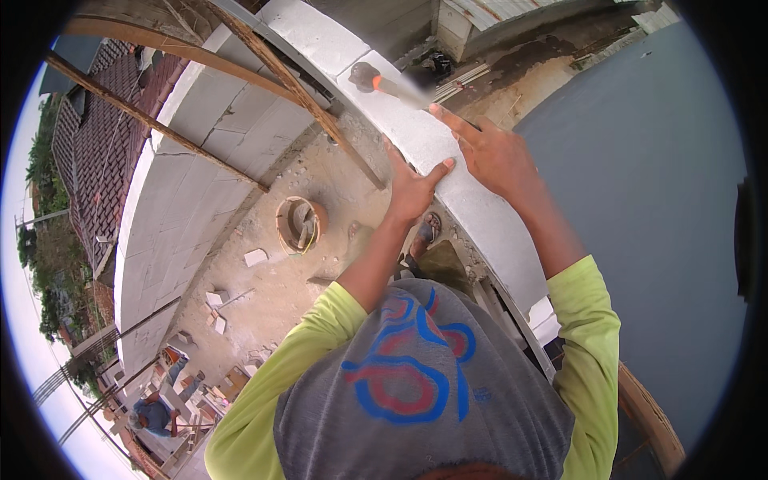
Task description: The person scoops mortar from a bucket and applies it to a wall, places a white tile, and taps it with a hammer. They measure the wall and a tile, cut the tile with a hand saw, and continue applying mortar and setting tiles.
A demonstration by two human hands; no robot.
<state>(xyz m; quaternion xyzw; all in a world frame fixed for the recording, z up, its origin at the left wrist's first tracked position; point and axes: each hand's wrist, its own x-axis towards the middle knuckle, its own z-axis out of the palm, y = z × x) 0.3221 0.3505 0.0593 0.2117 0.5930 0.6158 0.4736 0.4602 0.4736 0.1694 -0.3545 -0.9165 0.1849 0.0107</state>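
Wall: a course of white blocks (448, 172) runs from the upper middle down to the lower right; both hands rest on its top edge.
Left hand (412, 188): laid on the near edge of the top block, fingers spread and pointing up, thumb stretched right along the edge; it pinches nothing.
Right hand (492, 156): flat on the block top just right of the left hand, index finger pointing up-left, the rest loosely spread; empty.
Mallet (380, 80): dark head with an orange handle, lying on the wall top beyond the right index finger, near it but apart; the handle end is blurred.
In the way: the person's grey printed cap (416, 384) and yellow-green sleeves (588, 320) fill the lower middle and hide the wall's lower run.
Poles: brown wooden poles (296, 88) cross diagonally over the upper left, between the camera and the ground.
Other wall: a curving white block wall (192, 184) stands at left, tiled roofs behind it.
Ground: sandy dirt floor (272, 280) far below, strewn with white block scraps.
Bucket: a round bucket (300, 224) sits on the dirt; its contents cannot be told.
Right side: a flat grey surface (648, 200) fills the space beyond the wall.
Other person: a figure in blue (152, 416) stands at lower left among crates.
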